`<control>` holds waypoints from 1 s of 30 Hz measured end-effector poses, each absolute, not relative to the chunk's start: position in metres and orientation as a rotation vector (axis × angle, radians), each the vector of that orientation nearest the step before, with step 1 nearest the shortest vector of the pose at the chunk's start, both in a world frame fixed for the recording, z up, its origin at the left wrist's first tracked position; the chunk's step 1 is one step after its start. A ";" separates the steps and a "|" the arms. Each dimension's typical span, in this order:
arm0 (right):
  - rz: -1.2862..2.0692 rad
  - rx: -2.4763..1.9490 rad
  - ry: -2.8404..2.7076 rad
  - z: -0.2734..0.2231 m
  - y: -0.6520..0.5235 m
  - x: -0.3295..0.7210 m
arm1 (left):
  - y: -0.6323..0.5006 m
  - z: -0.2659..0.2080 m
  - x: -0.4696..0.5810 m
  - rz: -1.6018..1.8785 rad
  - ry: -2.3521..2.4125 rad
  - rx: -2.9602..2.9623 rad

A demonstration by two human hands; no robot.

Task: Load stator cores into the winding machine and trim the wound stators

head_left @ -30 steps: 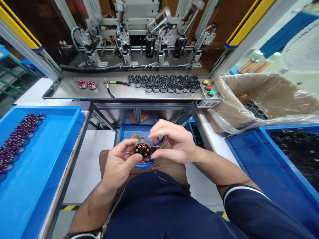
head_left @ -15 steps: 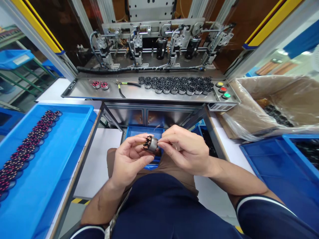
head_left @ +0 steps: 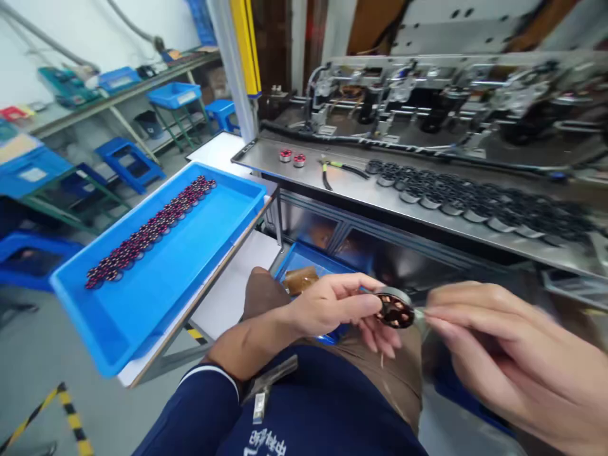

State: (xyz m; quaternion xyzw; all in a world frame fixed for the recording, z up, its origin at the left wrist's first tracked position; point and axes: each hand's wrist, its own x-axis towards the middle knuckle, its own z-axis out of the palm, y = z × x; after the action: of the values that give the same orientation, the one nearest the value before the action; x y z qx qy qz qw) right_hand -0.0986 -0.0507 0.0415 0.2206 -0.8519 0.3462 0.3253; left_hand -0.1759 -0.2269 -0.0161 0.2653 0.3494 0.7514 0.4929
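My left hand (head_left: pixel 346 307) holds a motor stator (head_left: pixel 398 309) between thumb and fingers. The stator is a grey metal ring with copper windings inside, its open face turned toward me. To its right, my right hand (head_left: pixel 498 342) is closed in a pinch, fingertips close to the stator's rim. Motion blurs that hand, and what lies between its fingertips cannot be made out. Below the left fingers a thin pale wire (head_left: pixel 382 362) hangs over my lap.
A blue tray (head_left: pixel 190 253) on the left holds rows of wound stators (head_left: pixel 152 228). On the metal ledge (head_left: pixel 349 183) lie two red stators (head_left: pixel 292 158), cutting pliers (head_left: pixel 339 170) and many black-topped stators (head_left: pixel 465 196). Machine fixtures (head_left: pixel 399 95) stand behind. A blue bin (head_left: pixel 304 253) sits below.
My view has swung left. The stator has turned from side-on to show its copper-wound face. My right hand has drawn slightly away from it.
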 end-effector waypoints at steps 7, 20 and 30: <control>0.818 0.271 -2.277 0.031 -0.060 -0.091 | -0.233 -0.021 -0.166 2.225 0.925 0.644; 1.013 0.715 -2.201 0.052 -0.056 -0.109 | -0.233 -0.022 -0.183 1.708 0.750 0.625; 1.074 0.474 -2.084 0.039 -0.059 -0.109 | -0.229 -0.019 -0.182 2.394 1.145 0.763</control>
State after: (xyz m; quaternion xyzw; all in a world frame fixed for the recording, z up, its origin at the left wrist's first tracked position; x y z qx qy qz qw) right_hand -0.1093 -0.0594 0.0390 0.1845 -0.8107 0.4178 0.3663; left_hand -0.1824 -0.2289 -0.0191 0.2714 0.4073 0.8513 0.1889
